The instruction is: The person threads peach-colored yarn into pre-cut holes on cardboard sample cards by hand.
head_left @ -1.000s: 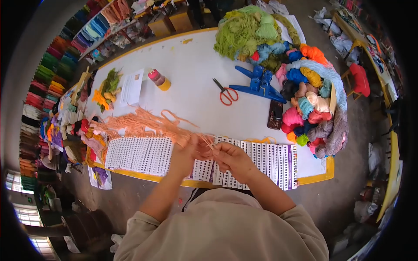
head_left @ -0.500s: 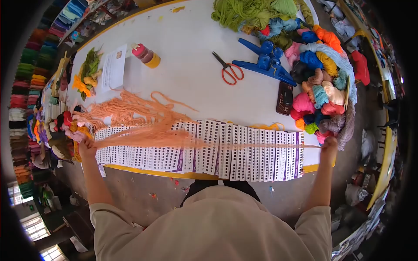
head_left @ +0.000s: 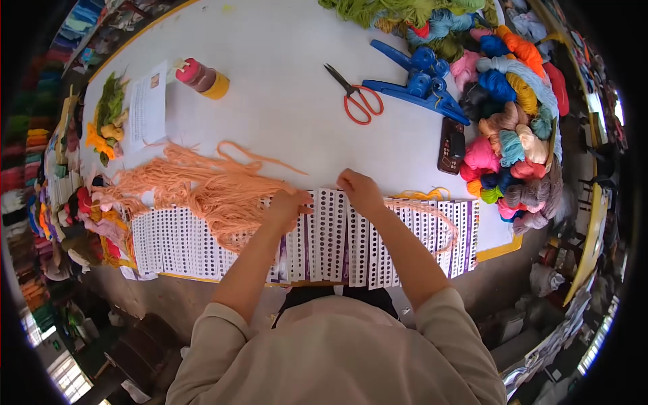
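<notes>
A loose mass of peach yarn [head_left: 202, 185] lies over the left part of a long row of white cards with dark holes [head_left: 331, 236]. My left hand [head_left: 290, 206] is at the yarn's right edge, fingers curled round some of it; its grip is partly hidden. Just to its right, my right hand [head_left: 359, 190] is closed over the cards' upper edge. A thin peach strand [head_left: 445, 226] loops out from behind my right forearm across the cards on the right. The strand's end in my right fingers is hidden.
Red-handled scissors [head_left: 363, 104], a blue clamp-like tool [head_left: 418, 84] and a dark handheld device [head_left: 451, 145] lie beyond my hands. Colourful yarn skeins [head_left: 499, 128] pile up at right. Farther left are a pink-and-yellow bottle [head_left: 202, 77], a printed sheet [head_left: 148, 104] and green-and-orange yarn [head_left: 108, 121].
My hands were far apart, stretching peach yarn across the cards. Both have come in to the middle. The yarn has dropped into a heap on the left, and its strand hangs slack on the right.
</notes>
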The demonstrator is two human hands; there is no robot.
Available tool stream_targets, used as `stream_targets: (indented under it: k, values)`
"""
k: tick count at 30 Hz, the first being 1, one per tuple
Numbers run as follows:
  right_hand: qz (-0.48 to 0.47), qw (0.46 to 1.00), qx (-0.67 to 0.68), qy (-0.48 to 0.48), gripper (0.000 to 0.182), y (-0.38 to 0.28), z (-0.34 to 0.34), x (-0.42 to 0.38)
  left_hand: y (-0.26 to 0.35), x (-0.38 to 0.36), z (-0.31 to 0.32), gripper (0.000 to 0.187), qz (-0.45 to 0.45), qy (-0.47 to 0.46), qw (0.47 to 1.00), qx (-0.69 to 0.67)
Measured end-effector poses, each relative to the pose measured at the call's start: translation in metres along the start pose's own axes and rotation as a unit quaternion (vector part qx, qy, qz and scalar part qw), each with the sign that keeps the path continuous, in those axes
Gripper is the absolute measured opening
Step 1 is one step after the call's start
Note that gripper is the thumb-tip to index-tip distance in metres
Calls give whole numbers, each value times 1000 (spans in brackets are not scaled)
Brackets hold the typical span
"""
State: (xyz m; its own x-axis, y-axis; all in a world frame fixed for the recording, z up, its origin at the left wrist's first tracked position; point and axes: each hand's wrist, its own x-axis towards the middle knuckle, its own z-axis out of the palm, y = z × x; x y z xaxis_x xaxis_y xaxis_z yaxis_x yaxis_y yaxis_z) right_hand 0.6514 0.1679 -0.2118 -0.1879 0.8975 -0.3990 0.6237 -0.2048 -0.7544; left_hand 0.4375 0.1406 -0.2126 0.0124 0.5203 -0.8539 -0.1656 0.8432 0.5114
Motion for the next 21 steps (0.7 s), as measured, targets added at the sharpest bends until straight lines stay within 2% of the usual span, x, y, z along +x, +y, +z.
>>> stream_targets:
  k: [1,2,3,5,6,8,9,11,13,14,16,17,18,20,21]
  values:
    - [32,999,-1,-16,15,-2,8,6,-11,12,4,15,33,8,999,30]
    - [37,999,0,-18,15,-1,14,9,-22,22,6,13,73,8,997,-1]
    - [18,1000,-8,-23,15,4,22,11,-21,22,10,13,68,8,998,-1]
    - [3,999,-15,-30,15,9,31,12,-11,13,16,16,84,24,981,175]
    - [4,999,-8,-33,15,10,32,11,-11,14,17,16,79,24,981,176]
    - [8,999,-2,-36,15,9,33,8,-10,14,20,19,96,24,937,334]
    - [28,998,15,-51,15,8,31,7,-14,18,19,19,95,22,938,334]
    - [50,996,33,-66,15,8,32,5,-29,27,15,20,156,50,917,363]
    - [-16,998,68,-1,14,10,34,4,-29,28,14,20,172,50,908,378]
    - [-15,997,69,-1,14,11,35,3,-30,28,14,21,187,51,899,392]
    - [9,996,34,-79,14,13,35,1,-38,31,12,19,213,48,909,355]
    - [11,996,36,-79,14,13,36,1,-42,34,11,17,240,45,917,316]
    - [7,996,28,-81,14,12,36,1,-37,31,13,17,238,43,917,318]
    - [3,996,20,-81,14,11,34,2,-28,24,18,14,122,30,957,261]
    - [11,995,24,-97,16,11,33,4,-22,21,19,14,122,28,957,262]
